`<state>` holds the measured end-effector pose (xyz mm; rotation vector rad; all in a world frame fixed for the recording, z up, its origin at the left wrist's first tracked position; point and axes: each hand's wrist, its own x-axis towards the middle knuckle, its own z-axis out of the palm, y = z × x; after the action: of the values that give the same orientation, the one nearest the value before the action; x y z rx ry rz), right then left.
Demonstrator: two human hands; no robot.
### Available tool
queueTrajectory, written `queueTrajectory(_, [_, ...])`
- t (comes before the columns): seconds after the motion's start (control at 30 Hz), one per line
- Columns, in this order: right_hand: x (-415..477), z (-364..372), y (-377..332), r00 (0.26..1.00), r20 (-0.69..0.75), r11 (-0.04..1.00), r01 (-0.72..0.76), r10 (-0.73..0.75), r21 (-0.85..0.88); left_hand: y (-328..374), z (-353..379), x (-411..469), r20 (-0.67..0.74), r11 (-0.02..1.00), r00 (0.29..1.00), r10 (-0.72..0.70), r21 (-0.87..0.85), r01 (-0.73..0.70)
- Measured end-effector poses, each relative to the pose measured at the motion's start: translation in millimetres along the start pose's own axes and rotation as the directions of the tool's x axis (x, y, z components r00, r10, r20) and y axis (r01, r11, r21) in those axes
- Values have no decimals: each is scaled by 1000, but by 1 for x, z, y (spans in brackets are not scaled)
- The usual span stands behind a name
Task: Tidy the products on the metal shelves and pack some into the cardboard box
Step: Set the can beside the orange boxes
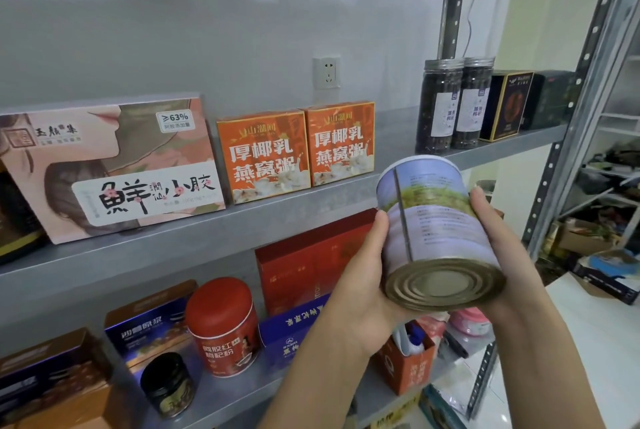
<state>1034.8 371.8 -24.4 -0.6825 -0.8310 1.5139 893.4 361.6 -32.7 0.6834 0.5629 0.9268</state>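
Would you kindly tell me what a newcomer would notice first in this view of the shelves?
First, the large tin, tilted with its ribbed metal end toward the camera, held by the left hand and right hand at centre right. On the middle shelf behind stand a big pink box at left and two orange boxes beside it.

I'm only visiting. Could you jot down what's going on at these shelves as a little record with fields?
held item: lilac-labelled tin, tilted, ringed metal end toward the camera
left hand: grips the tin from the left and beneath
right hand: grips the tin's right side
upper shelf: pink box, two orange boxes, two dark jars
lower shelf: red canister, small black jar, red box
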Motion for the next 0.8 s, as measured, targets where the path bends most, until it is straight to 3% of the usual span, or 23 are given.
queueTrajectory(0.13, [-2, -6, 2, 998, -15, 995, -54, 55, 87, -4, 8, -6, 6, 969, 986, -167, -184, 165])
queueTrajectory(0.3, [-4, -12, 8, 998, -22, 987, -53, 57, 155, -15, 12, -8, -39, 944, 979, -198, -275, 180])
queueTrajectory(0.57, [-6, -16, 9, 984, -152, 988, -67, 89, 140, -33, 8, -6, -204, 998, 977, 55, 17, -53])
queueTrajectory(0.67, [-12, -11, 10, 982, -172, 988, -53, 78, 148, -36, 7, -5, -216, 992, 968, 126, 55, -117])
queueTrajectory(0.8, [-14, -18, 18, 976, -190, 982, -76, 108, 170, -37, 6, -4, -140, 945, 937, 320, 116, -306])
